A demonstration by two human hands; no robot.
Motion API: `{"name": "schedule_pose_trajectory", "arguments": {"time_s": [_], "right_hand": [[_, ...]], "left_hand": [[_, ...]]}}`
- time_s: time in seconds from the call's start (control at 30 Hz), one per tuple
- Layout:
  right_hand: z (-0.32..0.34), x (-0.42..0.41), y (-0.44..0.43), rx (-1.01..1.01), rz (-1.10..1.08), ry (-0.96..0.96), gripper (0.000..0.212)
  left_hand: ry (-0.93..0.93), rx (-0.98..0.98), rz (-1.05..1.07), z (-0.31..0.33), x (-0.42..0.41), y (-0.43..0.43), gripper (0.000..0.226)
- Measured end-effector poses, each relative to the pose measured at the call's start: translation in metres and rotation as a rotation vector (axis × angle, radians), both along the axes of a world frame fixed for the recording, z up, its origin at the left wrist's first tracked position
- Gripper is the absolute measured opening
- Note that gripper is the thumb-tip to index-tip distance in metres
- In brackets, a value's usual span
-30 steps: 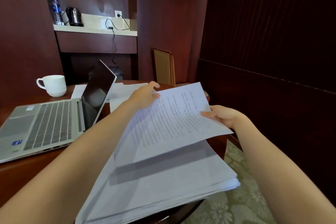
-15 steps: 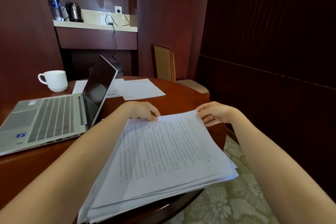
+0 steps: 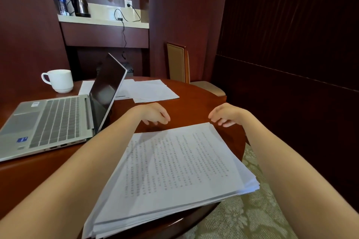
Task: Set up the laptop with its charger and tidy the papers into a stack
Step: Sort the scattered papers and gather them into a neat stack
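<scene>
Table (image 3: pixel 194 106): left hand (image 3: pixel 153 113), right hand (image 3: pixel 226 113) beyond paper stack (image 3: pixel 174 167).

Left hand (image 3: pixel 155 115), right hand (image 3: pixel 226 115) newly empty

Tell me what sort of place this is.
Likely a hotel room: a black electric kettle and a clear plastic water bottle stand on a pale wall shelf, with a round reddish wooden table and floral patterned carpet.

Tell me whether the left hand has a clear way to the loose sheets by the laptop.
Probably yes: the left hand holds nothing, and only bare table lies between it and the loose sheets; the laptop stands aside.
</scene>
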State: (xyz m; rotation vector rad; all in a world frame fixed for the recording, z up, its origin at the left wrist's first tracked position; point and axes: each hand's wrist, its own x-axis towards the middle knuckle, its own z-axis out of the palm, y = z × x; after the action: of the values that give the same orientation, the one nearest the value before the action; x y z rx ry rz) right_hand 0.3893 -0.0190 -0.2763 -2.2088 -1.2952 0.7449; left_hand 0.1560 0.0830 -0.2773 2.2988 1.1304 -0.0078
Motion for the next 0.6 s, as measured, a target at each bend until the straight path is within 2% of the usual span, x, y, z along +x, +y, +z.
{"name": "schedule_pose_trajectory", "arguments": {"time_s": [0.17, 0.27, 0.4, 0.6], "right_hand": [[0.003, -0.017, 0.022, 0.089, 0.059, -0.050, 0.028], [0.000, -0.031, 0.039, 0.089, 0.124, -0.082, 0.027], [-0.012, -0.049, 0.062, 0.016, 0.249, -0.192, 0.029], [-0.028, -0.073, 0.099, -0.197, 0.434, -0.417, 0.049]], "left_hand": [[-0.083, 0.170, 0.085, -0.001, 0.004, 0.017, 0.025], [-0.066, 0.232, 0.119, -0.001, 0.005, 0.023, 0.022], [0.073, 0.268, 0.165, -0.013, 0.005, 0.037, 0.022], [0.395, 0.366, 0.283, -0.031, 0.010, 0.056, 0.055]]}}
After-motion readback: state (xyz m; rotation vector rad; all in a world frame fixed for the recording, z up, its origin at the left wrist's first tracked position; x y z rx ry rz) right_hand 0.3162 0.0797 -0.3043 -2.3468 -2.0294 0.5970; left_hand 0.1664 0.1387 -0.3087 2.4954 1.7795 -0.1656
